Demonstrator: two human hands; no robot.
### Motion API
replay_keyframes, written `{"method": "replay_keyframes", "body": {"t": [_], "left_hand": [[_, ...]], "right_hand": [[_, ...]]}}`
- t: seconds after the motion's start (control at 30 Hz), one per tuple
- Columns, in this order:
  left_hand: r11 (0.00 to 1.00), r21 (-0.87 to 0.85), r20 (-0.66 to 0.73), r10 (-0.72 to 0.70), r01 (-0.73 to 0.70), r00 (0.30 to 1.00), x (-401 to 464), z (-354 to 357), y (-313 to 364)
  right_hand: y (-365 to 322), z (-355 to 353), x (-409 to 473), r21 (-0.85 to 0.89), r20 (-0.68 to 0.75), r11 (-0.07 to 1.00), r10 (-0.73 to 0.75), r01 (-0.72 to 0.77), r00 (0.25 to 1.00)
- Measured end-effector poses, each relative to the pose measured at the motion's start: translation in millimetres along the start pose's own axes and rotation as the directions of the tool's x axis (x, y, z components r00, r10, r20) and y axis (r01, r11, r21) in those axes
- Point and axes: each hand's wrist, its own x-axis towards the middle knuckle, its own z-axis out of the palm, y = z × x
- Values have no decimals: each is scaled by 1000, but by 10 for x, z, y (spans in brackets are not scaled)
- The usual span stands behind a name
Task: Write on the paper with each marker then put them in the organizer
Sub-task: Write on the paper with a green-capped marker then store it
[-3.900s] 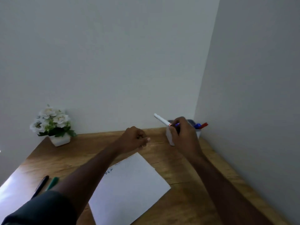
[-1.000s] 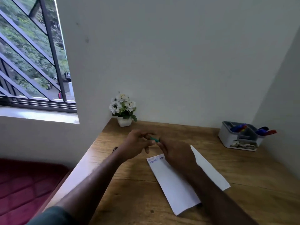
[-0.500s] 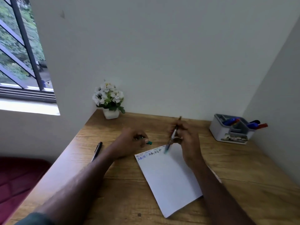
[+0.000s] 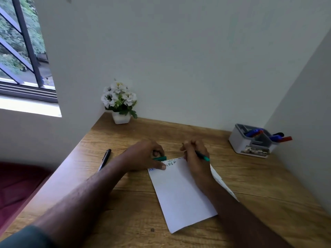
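At the far left a black pen (image 4: pixel 104 159) lies on the wooden desk (image 4: pixel 259 185), untouched, its long axis running away from you, just beside your left forearm. Your left hand (image 4: pixel 143 155) rests on the top-left corner of the paper (image 4: pixel 179 190), thumb pressing the sheet, and it pinches the green cap (image 4: pixel 160 158), which lies crosswise at the paper's upper edge. Your right hand (image 4: pixel 195 158) grips the green marker (image 4: pixel 202 155); the tail slants up to the right, while your fingers hide the tip, which seems to be at the top lines of lettering. The organizer (image 4: pixel 250 140) sits well apart at the far right against the wall, markers already in it. So the cap lies left of the marker, and your right hand is the nearer one to the organizer.
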Motion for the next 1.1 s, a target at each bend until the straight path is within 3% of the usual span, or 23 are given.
{"method": "replay_keyframes", "body": {"t": [0.13, 0.43, 1.1], "left_hand": [[1000, -10, 4, -29, 29, 1000, -10, -13, 42], [998, -49, 13, -43, 44, 999, -18, -36, 88], [998, -53, 21, -41, 42, 999, -28, -23, 84]], "right_hand": [[-14, -162, 56, -173, 181, 959, -193, 224, 964], [112, -185, 125, -59, 201, 998, -22, 35, 979], [151, -142, 145, -121, 244, 989, -58, 89, 968]]}}
